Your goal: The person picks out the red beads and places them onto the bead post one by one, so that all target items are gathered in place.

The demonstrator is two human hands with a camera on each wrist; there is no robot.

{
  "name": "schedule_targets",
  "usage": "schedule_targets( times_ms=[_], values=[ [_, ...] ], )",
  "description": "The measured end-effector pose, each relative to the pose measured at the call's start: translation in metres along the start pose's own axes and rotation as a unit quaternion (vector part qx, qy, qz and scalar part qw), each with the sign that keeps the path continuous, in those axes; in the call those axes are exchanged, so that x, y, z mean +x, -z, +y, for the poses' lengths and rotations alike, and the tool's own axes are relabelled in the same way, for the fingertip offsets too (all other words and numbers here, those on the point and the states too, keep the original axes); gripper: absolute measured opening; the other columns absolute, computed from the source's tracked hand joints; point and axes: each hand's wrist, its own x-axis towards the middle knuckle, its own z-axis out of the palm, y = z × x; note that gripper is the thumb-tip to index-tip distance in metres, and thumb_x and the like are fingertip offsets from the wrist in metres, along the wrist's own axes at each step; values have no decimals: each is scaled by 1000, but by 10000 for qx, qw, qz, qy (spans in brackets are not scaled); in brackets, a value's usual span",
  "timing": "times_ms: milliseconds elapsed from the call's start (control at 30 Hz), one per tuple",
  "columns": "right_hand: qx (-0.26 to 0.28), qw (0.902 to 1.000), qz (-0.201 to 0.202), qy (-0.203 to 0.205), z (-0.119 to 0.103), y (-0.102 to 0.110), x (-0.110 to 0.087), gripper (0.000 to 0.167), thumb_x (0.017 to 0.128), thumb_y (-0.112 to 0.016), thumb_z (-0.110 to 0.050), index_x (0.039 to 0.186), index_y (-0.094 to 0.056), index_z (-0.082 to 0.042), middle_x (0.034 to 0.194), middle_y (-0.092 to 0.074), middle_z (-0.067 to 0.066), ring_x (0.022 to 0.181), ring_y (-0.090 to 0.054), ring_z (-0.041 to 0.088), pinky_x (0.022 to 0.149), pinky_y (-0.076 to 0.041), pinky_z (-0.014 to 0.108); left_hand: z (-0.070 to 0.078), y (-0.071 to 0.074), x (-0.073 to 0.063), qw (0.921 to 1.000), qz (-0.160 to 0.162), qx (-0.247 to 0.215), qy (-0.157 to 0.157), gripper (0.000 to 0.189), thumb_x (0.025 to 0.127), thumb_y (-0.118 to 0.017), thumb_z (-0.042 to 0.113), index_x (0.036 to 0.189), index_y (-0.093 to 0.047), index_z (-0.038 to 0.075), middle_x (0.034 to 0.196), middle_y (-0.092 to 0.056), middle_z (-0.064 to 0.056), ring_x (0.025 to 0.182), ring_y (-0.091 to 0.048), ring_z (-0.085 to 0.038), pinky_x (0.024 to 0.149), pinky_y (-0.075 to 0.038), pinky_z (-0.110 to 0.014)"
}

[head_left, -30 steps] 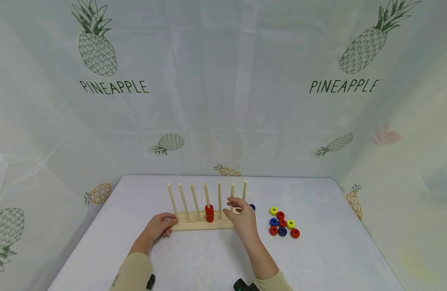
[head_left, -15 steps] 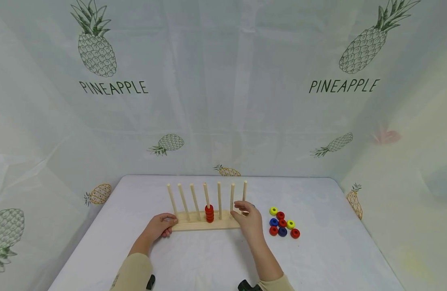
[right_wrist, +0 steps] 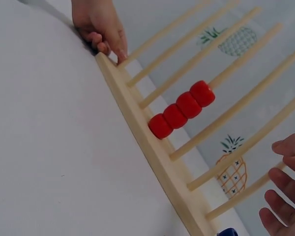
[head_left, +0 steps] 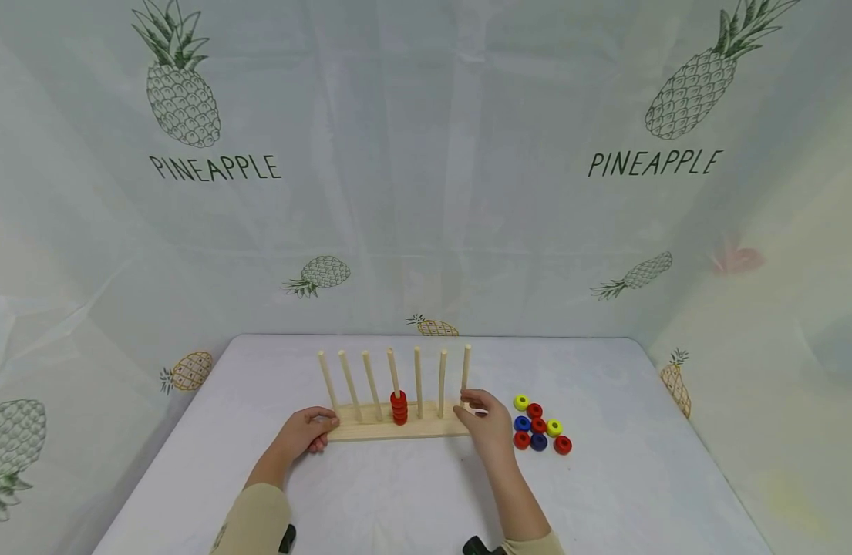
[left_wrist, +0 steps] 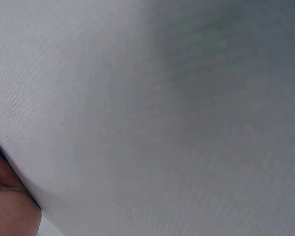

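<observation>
A pale wooden rack (head_left: 391,428) with seven upright pegs stands on the white table, lengthwise from left to right. Four red beads (head_left: 399,407) are stacked on its fourth peg from the left; the other pegs are bare.

Bright, even light; soft shadows

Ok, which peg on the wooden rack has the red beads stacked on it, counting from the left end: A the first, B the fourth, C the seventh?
B: the red beads sit on the fourth of seven pegs on the wooden rack; the other pegs are bare.
</observation>
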Motion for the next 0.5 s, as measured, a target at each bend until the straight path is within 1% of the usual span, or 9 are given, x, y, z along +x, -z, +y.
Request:
schedule_targets(
  times_ms=[100, 200, 333, 500],
  values=[
    [89, 10000, -15, -11, 2, 3, -2, 25, 84, -76, -5, 107, -71, -1, 102, -69, 10, 99, -60, 30, 90, -49, 45, -1, 0, 1, 10000, -2, -10, 12, 34, 93, -69, 19, 115, -62, -6, 60, -57, -4, 47, -50, -8, 45, -44, -21],
    [113, 9999, -26, -108, 6, 5, -3, 24, 84, -76, -5, 107, -71, 0, 101, -69, 11, 100, -60, 31, 90, -49, 46, -1, 0, 1, 10000, 0, 3, -11, 34, 93, -69, 19, 115, -62, -6, 60, -57, -4, 48, -50, -8, 45, -44, -21],
    [17, 9994, -11, -331, 13, 7, -6, 25, 84, -76, -8, 108, -71, -3, 102, -69, 8, 101, -60, 30, 90, -49, 44, -1, 0, 1, 10000, 2, 21, 12, 34, 94, -68, 19, 115, -61, -6, 60, -57, -4, 48, -50, -8, 46, -44, -20],
    [-25, 9991, 11, -427, 25, 12, -10, 28, 84, -77, -8, 110, -70, -2, 103, -69, 9, 101, -60, 29, 86, -52, 42, 0, 1, 1, 10000, -8, 7, 42, 34, 94, -68, 19, 116, -61, -7, 59, -57, -3, 47, -50, -7, 45, -44, -20]
  ],
)
